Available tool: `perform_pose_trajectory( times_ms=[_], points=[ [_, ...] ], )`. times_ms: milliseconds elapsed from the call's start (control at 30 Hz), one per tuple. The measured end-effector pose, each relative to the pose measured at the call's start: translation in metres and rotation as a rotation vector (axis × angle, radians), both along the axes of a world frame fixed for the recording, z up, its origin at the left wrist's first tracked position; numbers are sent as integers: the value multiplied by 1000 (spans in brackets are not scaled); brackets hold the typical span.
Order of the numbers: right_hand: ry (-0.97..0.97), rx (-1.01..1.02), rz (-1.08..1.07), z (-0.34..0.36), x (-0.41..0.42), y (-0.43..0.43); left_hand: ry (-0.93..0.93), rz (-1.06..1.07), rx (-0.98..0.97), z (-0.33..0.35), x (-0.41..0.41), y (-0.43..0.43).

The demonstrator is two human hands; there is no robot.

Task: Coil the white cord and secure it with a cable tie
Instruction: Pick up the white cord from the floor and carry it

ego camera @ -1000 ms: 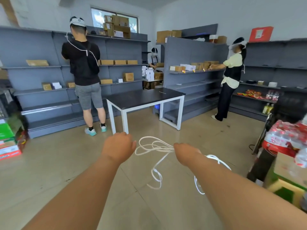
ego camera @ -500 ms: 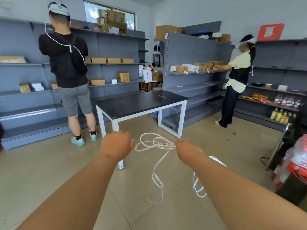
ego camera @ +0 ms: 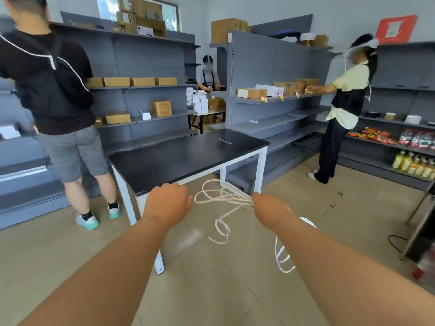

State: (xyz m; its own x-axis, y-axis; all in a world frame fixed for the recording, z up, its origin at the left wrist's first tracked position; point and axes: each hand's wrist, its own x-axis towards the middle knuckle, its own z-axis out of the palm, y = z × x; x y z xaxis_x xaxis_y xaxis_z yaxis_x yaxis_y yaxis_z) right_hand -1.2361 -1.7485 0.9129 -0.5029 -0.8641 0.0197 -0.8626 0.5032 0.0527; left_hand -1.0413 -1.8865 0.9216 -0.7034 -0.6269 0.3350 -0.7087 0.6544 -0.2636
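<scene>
Here, your right hand [ego camera: 270, 204] is closed around the white cord [ego camera: 222, 196], a thin, smooth, round line that springs out from your fingers in several loose, uneven loops toward your left hand [ego camera: 168, 201]. More of it droops below your right fist: one strand curls into a small twisted loop under the gap between your hands, and another bunch of slack hangs beneath your right forearm, all of it in the air above the floor [ego camera: 211, 290], which is pale, glossy tile with thin grout lines. Your knuckles face the camera, so the fingertips themselves are hidden, but the cord clearly leaves from inside that grip.

Your left hand is curled, fingers bent down and loosely together, just beside the nearest loop; you can't tell from here whether it touches the cord or holds anything.

Just beyond your left fingers stands the table [ego camera: 188, 156], a flat matte black top on square white metal legs, its near corner almost under your knuckles. Farther past your fingers, on the far end of that top, lies the cable tie [ego camera: 225, 141], a thin pale strip, well apart from both hands.
</scene>
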Motion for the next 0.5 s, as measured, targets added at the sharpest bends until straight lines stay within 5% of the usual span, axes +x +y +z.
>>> perform_pose_trajectory(
  times_ms=[500],
  points=[
    [33, -35, 159, -1, -242, -248, 73, 183, -45, -3, -212, -223]
  ],
)
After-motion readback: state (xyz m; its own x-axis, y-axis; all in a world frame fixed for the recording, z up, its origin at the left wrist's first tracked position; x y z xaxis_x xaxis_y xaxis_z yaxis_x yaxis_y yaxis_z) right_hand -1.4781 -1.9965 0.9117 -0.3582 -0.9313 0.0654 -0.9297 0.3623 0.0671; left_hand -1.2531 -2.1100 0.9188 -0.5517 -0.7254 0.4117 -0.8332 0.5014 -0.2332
